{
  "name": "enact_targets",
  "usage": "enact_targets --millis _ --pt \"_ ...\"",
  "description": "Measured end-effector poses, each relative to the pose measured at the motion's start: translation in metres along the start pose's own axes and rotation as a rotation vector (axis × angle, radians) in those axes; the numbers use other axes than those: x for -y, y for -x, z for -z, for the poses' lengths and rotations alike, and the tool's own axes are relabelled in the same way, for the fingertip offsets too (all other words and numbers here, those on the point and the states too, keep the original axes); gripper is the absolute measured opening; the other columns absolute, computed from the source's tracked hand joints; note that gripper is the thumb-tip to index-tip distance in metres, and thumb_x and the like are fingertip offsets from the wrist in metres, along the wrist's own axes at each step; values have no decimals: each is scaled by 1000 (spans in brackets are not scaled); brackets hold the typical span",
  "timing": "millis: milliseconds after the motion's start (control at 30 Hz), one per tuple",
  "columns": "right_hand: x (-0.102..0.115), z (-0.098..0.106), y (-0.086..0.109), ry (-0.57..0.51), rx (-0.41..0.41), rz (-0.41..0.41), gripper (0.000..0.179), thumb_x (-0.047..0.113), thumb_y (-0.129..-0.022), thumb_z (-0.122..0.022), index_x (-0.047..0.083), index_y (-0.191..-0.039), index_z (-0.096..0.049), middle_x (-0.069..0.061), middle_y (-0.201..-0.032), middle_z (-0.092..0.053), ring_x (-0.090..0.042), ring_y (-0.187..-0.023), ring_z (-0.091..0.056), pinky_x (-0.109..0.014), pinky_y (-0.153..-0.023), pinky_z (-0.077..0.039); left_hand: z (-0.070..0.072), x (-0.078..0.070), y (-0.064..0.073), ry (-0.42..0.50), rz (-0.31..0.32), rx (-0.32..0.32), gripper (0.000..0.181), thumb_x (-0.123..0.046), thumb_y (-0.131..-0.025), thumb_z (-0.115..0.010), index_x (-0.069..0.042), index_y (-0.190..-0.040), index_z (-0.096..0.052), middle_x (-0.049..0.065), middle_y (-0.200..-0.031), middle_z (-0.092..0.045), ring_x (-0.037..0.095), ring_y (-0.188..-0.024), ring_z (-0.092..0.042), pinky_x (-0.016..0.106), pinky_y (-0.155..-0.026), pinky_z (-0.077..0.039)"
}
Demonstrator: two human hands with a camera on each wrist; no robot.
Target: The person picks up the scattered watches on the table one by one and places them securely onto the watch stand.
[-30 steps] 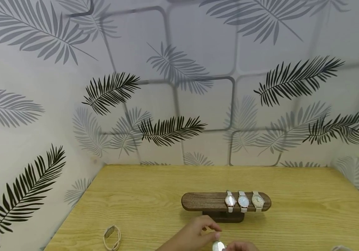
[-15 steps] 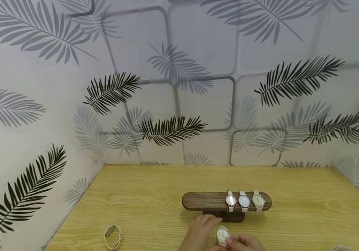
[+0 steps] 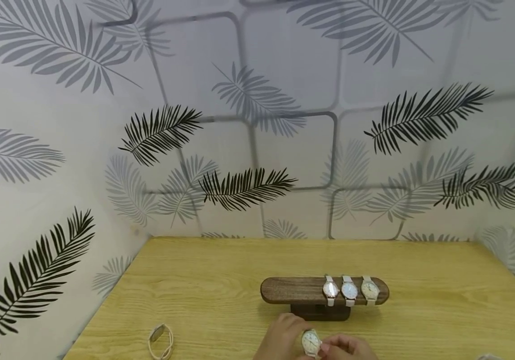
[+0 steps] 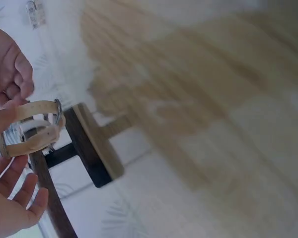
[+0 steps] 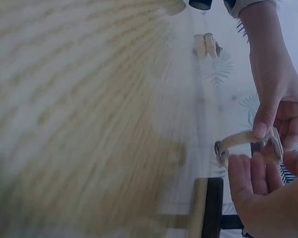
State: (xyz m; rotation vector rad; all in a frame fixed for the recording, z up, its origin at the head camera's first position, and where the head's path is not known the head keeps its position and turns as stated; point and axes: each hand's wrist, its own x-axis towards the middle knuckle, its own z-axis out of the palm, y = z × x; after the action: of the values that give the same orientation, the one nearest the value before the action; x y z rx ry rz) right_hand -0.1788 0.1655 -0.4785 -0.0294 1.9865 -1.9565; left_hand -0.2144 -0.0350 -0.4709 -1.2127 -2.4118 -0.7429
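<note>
One watch (image 3: 310,342) has shifted leftward, held in the grip of left hand (image 3: 279,338) and right hand (image 3: 349,347).

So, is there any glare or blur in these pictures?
Head view: a bright glint on the leftmost watch on the wooden stand; left wrist: pale sheen across a blurry tabletop; right wrist: dimmer than the head view, the held watch slightly soft.

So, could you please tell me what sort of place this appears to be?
Probably an indoor work or display corner: a wood-grain table meets leaf-patterned walls, and three watches sit on a dark wooden stand.
</note>
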Motion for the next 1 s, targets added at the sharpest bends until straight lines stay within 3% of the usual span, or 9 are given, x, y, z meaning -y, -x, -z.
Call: enact_targets --millis 67,167,300,400,533,633,800,1000 --pt "8 3 2 53 -70 52 36 24 -86 -63 -8 -100 -62 -3 -85 -67 -11 -76 -62 -26 -67 -54 1 5 2 26 59 27 42 -36 -76 -73 -8 -107 -66 2 -100 -66 16 -96 -57 28 -84 -49" --pt "28 7 8 202 -276 145 28 16 -87 -64 -7 -103 -61 -6 -92 -67 -6 -79 -60 -25 -69 -53 10 10 6 61 200 70 44 -34 -74 -77 -9 -108 -65 1 -105 -65 17 -100 -55 33 -88 -49" --pt "49 26 9 457 -546 434 17 4 -83 -67 1 -99 -65 2 -93 -66 6 -78 -55 -19 -65 -50 24 19 13 91 342 62 48 -29 -70 -80 -11 -110 -63 -1 -110 -63 18 -104 -54 37 -90 -49" --pt "55 52 5 670 -649 659 24 0 -79 -70 2 -103 -65 -2 -99 -65 11 -85 -48 -15 -65 -47 34 27 18 137 423 30 48 -26 -69 -80 -12 -112 -63 0 -112 -62 22 -106 -54 39 -90 -50" --pt "56 85 -2 871 -603 762 44 -2 -73 -74 -3 -114 -59 -22 -112 -58 -19 -106 -50 -41 -83 -45 46 34 21 180 517 -6 51 -24 -69 -80 -10 -114 -61 3 -114 -61 29 -109 -54 45 -91 -48" --pt "49 100 -6 987 -507 771 56 1 -68 -78 -6 -118 -55 -26 -116 -54 -42 -105 -48 -59 -78 -41 50 42 22 173 546 -33 52 -23 -70 -80 -7 -116 -61 6 -114 -62 32 -109 -55 47 -92 -47" --pt "38 106 -11 1110 -411 688 63 9 -68 -80 -5 -123 -52 -26 -116 -53 -43 -103 -51 -58 -78 -48 54 50 18 153 561 -85 51 -21 -71 -78 -5 -116 -61 11 -117 -62 33 -111 -55 47 -92 -48" --pt "36 104 -15 1136 -412 675 62 8 -68 -80 -6 -122 -53 -23 -112 -54 -37 -99 -57 -48 -76 -52 55 52 10 145 561 -140 51 -18 -72 -77 -4 -117 -60 13 -118 -62 34 -112 -56 46 -93 -48"
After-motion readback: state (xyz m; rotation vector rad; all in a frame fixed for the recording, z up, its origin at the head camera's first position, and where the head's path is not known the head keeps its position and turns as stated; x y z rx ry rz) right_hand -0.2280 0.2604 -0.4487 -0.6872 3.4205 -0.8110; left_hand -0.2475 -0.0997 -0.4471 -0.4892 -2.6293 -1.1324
